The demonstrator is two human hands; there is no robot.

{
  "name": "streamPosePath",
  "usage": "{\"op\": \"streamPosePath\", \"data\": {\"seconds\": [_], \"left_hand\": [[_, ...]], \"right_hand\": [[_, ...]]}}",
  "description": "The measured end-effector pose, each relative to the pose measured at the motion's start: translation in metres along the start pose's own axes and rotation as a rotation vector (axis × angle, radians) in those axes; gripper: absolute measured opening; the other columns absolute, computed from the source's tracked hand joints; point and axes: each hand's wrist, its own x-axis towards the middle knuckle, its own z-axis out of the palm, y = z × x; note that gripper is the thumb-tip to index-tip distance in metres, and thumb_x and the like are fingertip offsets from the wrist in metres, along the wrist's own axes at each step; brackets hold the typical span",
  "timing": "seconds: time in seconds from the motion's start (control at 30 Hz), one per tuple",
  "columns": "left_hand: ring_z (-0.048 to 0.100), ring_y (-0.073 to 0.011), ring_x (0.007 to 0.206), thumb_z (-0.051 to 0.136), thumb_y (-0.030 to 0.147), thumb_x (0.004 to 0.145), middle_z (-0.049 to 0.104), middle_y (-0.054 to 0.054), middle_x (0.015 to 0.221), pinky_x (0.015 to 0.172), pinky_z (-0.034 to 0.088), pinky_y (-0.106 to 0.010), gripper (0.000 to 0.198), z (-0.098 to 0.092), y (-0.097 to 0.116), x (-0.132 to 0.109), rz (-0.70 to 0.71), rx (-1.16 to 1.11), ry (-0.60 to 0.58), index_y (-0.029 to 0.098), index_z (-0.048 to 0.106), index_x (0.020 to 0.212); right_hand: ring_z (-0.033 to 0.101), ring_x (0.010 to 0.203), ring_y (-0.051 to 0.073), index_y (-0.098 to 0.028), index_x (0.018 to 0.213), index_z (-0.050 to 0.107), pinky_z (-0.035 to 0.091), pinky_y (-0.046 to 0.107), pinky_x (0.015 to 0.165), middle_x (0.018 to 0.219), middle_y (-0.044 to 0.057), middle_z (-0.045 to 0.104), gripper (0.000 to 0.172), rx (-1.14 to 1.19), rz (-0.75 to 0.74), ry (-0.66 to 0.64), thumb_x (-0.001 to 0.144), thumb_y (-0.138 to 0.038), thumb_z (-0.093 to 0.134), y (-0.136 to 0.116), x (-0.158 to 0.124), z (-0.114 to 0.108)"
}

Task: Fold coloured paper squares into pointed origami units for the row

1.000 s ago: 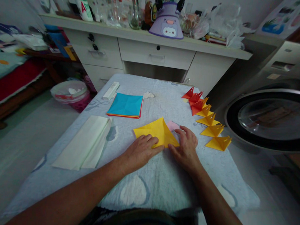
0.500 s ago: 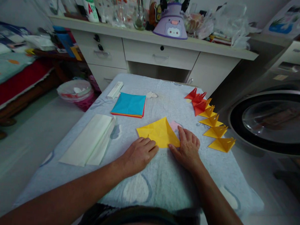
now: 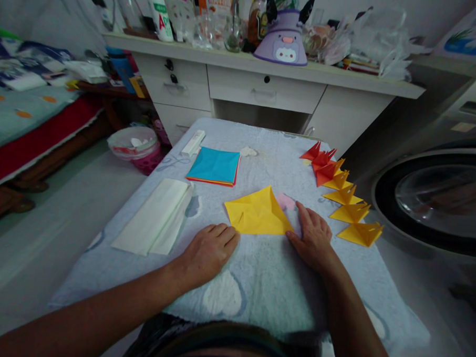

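A folded yellow sheet of origami paper (image 3: 256,213) lies on the cloth-covered table in front of me, its bottom edge straight and its top pointed. My left hand (image 3: 211,251) rests at its lower left corner, fingers curled together over the corner, the thumb hidden. At the lower right corner, the thumb of my right hand (image 3: 312,238) touches the paper. The other right fingers stretch forward on the cloth, apart from the thumb. Several folded yellow paper pieces (image 3: 349,211) and red ones (image 3: 324,169) stand in a row along the table's right side.
A stack of square paper, blue on top (image 3: 215,166), lies farther back. Left of it are a white narrow box (image 3: 193,143) and a folded white sheet (image 3: 155,214). A drawer cabinet (image 3: 261,87) stands behind the table, a washing machine (image 3: 438,192) at right, a lined bin (image 3: 135,145) at left.
My left hand has slid a little left, to the paper's corner. My right thumb has moved outward to the right corner. The whole view has shifted slightly.
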Motion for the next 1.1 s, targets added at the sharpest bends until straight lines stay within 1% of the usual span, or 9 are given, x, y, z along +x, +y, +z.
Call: {"op": "streamPosePath", "data": {"seconds": [0.23,0.4,0.47,0.57,0.7,0.77,0.9,1.0,1.1], "left_hand": [[0.061,-0.0229,0.085,0.053,0.011,0.089,0.066,-0.007,0.095,0.072,0.052,-0.037,0.015,-0.002,0.000,0.002,-0.034,-0.008,-0.049,0.015,0.063,0.099],[0.063,-0.0233,0.083,0.049,0.011,0.089,0.064,-0.006,0.090,0.072,0.053,-0.038,0.015,-0.016,0.000,0.013,-0.122,-0.039,-0.180,0.017,0.063,0.088],[0.064,-0.0217,0.082,0.045,0.012,0.091,0.063,-0.006,0.096,0.074,0.053,-0.038,0.019,-0.024,0.000,0.021,-0.159,-0.098,-0.189,0.017,0.063,0.087],[0.065,-0.0201,0.092,0.047,0.014,0.089,0.059,-0.007,0.117,0.080,0.054,-0.035,0.024,-0.032,0.000,0.033,-0.205,-0.223,-0.148,0.018,0.058,0.109],[0.061,-0.0227,0.110,0.054,0.021,0.085,0.045,-0.011,0.142,0.085,0.054,-0.034,0.049,-0.031,0.003,0.049,-0.241,-0.305,-0.082,0.020,0.043,0.133],[0.060,-0.0243,0.114,0.055,0.019,0.084,0.045,-0.013,0.143,0.086,0.054,-0.035,0.057,-0.025,0.003,0.054,-0.271,-0.321,-0.045,0.019,0.036,0.138],[0.067,-0.0238,0.101,0.056,0.014,0.083,0.064,-0.011,0.121,0.079,0.054,-0.035,0.071,-0.009,0.000,0.059,-0.326,-0.361,-0.033,0.020,0.024,0.146],[0.069,-0.0219,0.092,0.056,0.013,0.082,0.071,-0.007,0.108,0.076,0.054,-0.032,0.063,-0.001,-0.003,0.058,-0.369,-0.393,-0.036,0.020,0.035,0.141],[0.068,-0.0207,0.098,0.056,0.010,0.081,0.071,-0.006,0.110,0.084,0.052,-0.032,0.042,-0.001,-0.006,0.056,-0.348,-0.465,0.001,0.021,0.055,0.122]], "right_hand": [[0.040,0.131,0.031,-0.024,0.151,0.024,0.033,0.052,0.107,0.144,0.013,0.043,0.071,0.020,-0.033,-0.050,0.085,-0.025,0.051,0.004,0.003,-0.003],[0.042,0.131,0.034,-0.014,0.148,0.028,0.035,0.053,0.106,0.142,0.018,0.046,0.069,-0.005,0.019,-0.078,0.083,-0.020,0.050,0.004,0.000,-0.010],[0.044,0.129,0.035,-0.012,0.147,0.030,0.036,0.055,0.105,0.140,0.019,0.048,0.067,0.003,-0.029,-0.076,0.084,-0.023,0.050,0.002,-0.006,-0.021],[0.048,0.126,0.033,-0.016,0.144,0.037,0.040,0.052,0.103,0.139,0.017,0.050,0.060,0.055,-0.174,-0.079,0.085,-0.024,0.048,-0.004,-0.012,-0.044],[0.058,0.115,0.026,-0.017,0.136,0.047,0.045,0.044,0.100,0.125,0.014,0.061,0.049,0.122,-0.288,-0.125,0.087,-0.018,0.045,-0.015,0.004,-0.058],[0.062,0.109,0.024,-0.017,0.131,0.053,0.047,0.040,0.095,0.121,0.013,0.064,0.045,0.139,-0.252,-0.115,0.087,-0.016,0.046,-0.020,0.021,-0.052],[0.065,0.097,0.021,-0.013,0.122,0.059,0.048,0.033,0.086,0.112,0.014,0.068,0.037,0.192,-0.170,-0.082,0.088,-0.015,0.045,-0.020,0.049,-0.026],[0.065,0.082,0.017,-0.015,0.119,0.058,0.049,0.028,0.074,0.095,0.008,0.070,0.034,0.359,-0.172,-0.036,0.088,-0.021,0.048,-0.014,0.056,-0.010],[0.062,0.070,0.015,-0.016,0.115,0.058,0.046,0.025,0.063,0.082,0.003,0.067,0.031,0.491,-0.166,-0.008,0.086,-0.024,0.049,-0.009,0.056,-0.003]]}}
